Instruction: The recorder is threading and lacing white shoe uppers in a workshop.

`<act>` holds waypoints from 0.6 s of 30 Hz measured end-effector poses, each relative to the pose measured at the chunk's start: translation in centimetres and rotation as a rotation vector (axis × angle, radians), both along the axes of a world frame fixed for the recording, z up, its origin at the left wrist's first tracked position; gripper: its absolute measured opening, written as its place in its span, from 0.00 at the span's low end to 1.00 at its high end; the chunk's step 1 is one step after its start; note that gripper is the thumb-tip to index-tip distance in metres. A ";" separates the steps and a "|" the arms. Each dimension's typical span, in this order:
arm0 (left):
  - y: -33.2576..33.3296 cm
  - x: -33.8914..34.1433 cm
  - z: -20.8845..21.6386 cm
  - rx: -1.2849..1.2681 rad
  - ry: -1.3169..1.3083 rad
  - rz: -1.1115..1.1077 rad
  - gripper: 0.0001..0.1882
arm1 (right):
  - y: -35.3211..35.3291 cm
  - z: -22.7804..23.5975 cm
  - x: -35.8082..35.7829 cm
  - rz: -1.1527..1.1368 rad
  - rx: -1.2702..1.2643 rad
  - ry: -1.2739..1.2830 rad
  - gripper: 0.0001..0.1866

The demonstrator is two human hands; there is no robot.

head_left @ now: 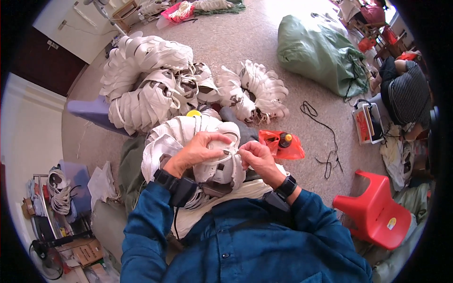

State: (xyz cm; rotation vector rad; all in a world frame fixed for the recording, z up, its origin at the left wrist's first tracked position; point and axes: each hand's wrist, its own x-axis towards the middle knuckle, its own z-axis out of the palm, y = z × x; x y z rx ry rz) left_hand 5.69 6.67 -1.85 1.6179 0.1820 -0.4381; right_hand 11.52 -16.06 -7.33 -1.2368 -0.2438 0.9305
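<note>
1 white shoe upper (pixel 219 173), grey-patched | left grip (pixel 200 152): clamped on it | right grip (pixel 260 161): fingertips together

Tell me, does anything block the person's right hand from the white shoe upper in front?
Nothing visible does: the right hand is already right beside the white shoe upper. The left hand is at its opposite side.

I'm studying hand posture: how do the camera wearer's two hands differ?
The left hand curves with thumb and fingers apart; the right hand has its fingertips bunched together. The left hand reaches over the white shoe upper; the right hand is at its right edge. Both have dark wrist straps.
</note>
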 end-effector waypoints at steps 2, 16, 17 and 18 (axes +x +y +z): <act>-0.1 0.1 0.3 0.040 -0.019 -0.057 0.20 | 0.2 -0.6 -0.3 0.039 -0.014 -0.019 0.09; -0.2 -0.2 -1.1 0.071 -0.059 0.004 0.18 | 0.7 1.4 -0.8 0.114 -0.128 -0.175 0.09; -0.2 -0.3 -1.2 0.071 -0.058 0.007 0.18 | 0.7 1.5 -0.9 0.117 -0.128 -0.174 0.09; -0.1 -0.3 -1.2 0.037 -0.030 0.003 0.18 | 0.7 1.5 -0.9 0.119 -0.142 -0.192 0.09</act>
